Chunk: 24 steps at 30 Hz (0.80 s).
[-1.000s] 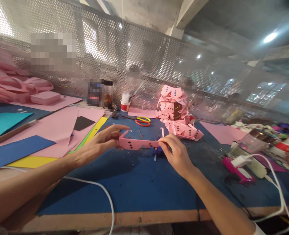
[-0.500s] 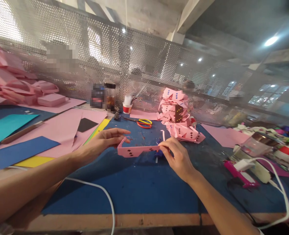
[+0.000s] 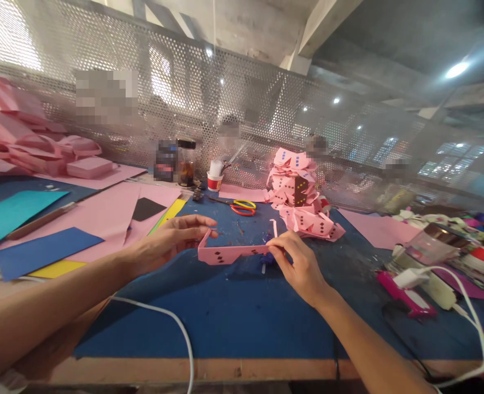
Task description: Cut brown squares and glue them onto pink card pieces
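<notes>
1. Behind the long, blue-topped desk with a pale wooden front edge [image 3: 225, 323], a tall grey perforated metal screen [image 3: 262, 104] runs across the room under a bare concrete ceiling [image 3: 245, 24] and a bright white lamp [image 3: 457, 69].
2. On the desk's far left rises a loose heap of folded pink pieces [image 3: 20, 131]; nearer lie flat pink sheets [image 3: 94, 210], a rectangular teal sheet [image 3: 18, 213] and a rectangular blue sheet [image 3: 47, 251].
3. Toward the back, right of centre, stands an uneven pile of pink pieces with printed marks [image 3: 295, 178].
4. The right hand [image 3: 297, 262] pinches one end of a narrow pink strip with dark diamond marks [image 3: 225, 255], raised above the middle of the desk. The left hand [image 3: 180, 235] is half-curled at the strip's folded end; whether it grips cannot be told.
5. At right sits a transparent container with a shiny dark lid [image 3: 424, 251]; its contents are unclear.
6. A clear dark-lidded jar [image 3: 186, 167] near the screen holds something brown.
7. Beside it, a small red-and-white cup [image 3: 214, 182] contains a white object and thin sticks.
8. Scissors with yellow and red handles [image 3: 244, 207] lie before the cup.
</notes>
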### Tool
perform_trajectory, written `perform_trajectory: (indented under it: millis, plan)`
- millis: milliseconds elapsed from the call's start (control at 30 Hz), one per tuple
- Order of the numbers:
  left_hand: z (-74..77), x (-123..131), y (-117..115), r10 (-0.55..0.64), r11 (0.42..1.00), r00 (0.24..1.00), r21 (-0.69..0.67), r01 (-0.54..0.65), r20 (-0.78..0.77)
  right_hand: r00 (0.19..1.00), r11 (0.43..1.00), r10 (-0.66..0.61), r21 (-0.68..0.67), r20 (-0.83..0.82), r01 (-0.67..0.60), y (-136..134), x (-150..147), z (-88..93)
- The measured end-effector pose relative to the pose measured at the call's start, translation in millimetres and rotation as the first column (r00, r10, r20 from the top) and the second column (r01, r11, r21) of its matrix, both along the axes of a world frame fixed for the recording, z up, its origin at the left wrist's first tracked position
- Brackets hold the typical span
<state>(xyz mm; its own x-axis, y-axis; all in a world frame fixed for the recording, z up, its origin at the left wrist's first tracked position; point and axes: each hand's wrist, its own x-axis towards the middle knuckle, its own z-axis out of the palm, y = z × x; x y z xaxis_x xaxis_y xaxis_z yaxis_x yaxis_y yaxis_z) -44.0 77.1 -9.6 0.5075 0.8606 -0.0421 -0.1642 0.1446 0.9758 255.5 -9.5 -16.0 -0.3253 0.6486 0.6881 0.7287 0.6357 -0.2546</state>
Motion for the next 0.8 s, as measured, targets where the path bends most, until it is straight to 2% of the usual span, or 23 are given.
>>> perform_trajectory:
  millis: [100, 367, 600, 800]
  plan:
    - [1.7, -0.3, 1.2, 0.017, 0.997, 1.0, -0.069, -0.016, 0.009, 1.0, 1.0, 0.004, 0.003, 0.017, -0.004, -0.5, -0.3, -0.4]
    - [-2.3, -3.4, 4.6, -0.022, 0.997, 0.998, -0.068, 0.025, 0.054, 1.0, 1.0, 0.011, 0.0, 0.022, -0.011, -0.4, -0.2, -1.2]
    - [0.4, -4.5, 4.5, -0.04, 0.986, 0.996, -0.158, 0.054, 0.086, 1.0, 1.0, 0.013, -0.006, -0.008, -0.013, 0.5, -0.6, -1.7]
    - [1.5, -6.0, 3.9, -0.101, 0.972, 0.985, -0.196, 0.128, 0.14, 1.0, 1.0, 0.014, -0.01, -0.024, -0.014, 0.3, -0.1, -2.4]
